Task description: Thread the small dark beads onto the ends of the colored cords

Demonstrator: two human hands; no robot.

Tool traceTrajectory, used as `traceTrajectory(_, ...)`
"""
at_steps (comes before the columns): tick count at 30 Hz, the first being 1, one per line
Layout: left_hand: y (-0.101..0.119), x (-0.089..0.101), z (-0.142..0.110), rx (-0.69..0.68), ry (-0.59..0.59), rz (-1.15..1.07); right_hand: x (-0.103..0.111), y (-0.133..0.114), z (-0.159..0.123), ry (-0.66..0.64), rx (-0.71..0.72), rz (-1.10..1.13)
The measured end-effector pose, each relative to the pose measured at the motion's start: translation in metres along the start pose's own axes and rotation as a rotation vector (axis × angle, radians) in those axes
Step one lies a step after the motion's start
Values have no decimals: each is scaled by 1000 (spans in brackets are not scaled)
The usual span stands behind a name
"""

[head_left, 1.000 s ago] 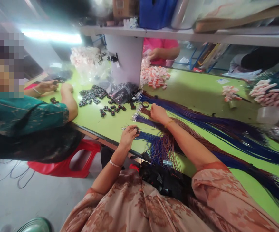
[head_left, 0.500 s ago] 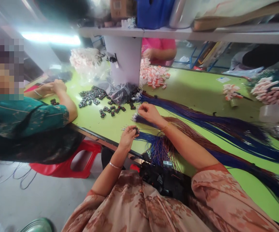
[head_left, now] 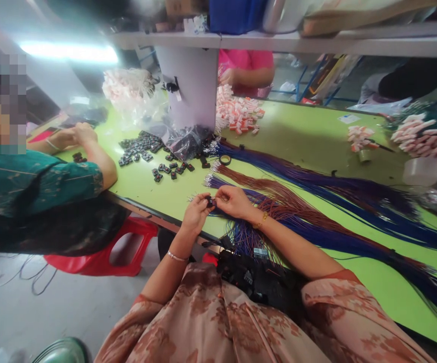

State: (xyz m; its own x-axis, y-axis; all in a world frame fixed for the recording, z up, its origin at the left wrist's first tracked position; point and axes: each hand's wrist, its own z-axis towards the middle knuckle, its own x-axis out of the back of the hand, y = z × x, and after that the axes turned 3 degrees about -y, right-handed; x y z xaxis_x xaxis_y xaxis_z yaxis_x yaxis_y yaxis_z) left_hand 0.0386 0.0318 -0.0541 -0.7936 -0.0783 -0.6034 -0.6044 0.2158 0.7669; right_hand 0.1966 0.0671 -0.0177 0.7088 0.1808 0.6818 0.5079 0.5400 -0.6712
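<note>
Black connector: I had this small, blocky, hard-looking piece [head_left: 210, 201] at the dial's centre, held between both hands close to the table edge [head_left: 146, 207].
Left hand: it [head_left: 196, 214] pinched the connector from the 9 o'clock side, thumb and fingers closed; a slack pinch, I judged, could let so small a piece twist or drop over the edge towards 7 o'clock.
Right hand: it [head_left: 235, 201] stood at 3 o'clock, fingertips drawn together against the connector; whether they gripped a wire too, I could not tell.
Blue-purple wires: thin and limp, they [head_left: 297, 227] ran out towards 4 o'clock, tangled nearest the hands; a crossed strand could snag under a quick pull.
Brown wires: these smooth strands [head_left: 244, 177] lay at 2 o'clock, their silvery tips likely to bend if knocked.
Loose black connectors: chunky and scattered [head_left: 145, 143], between 10 and 11 o'clock.
Plastic bag: crinkled, see-through film [head_left: 190, 141] at 11 o'clock.
Tape roll: a dark ring [head_left: 225, 163] near 1 o'clock.
</note>
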Motion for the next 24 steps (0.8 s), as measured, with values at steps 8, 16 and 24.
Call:
traceTrajectory(8,1,-1,0,4,-5,14,-4,2,-2,-10,59,-144)
traceTrajectory(16,-1,-4,-5,3,23,76,-5,-2,-3,-160,103,-385)
traceTrajectory(24,-3,-7,-6,-17,58,137,-4,-9,-6,-193,32,-368)
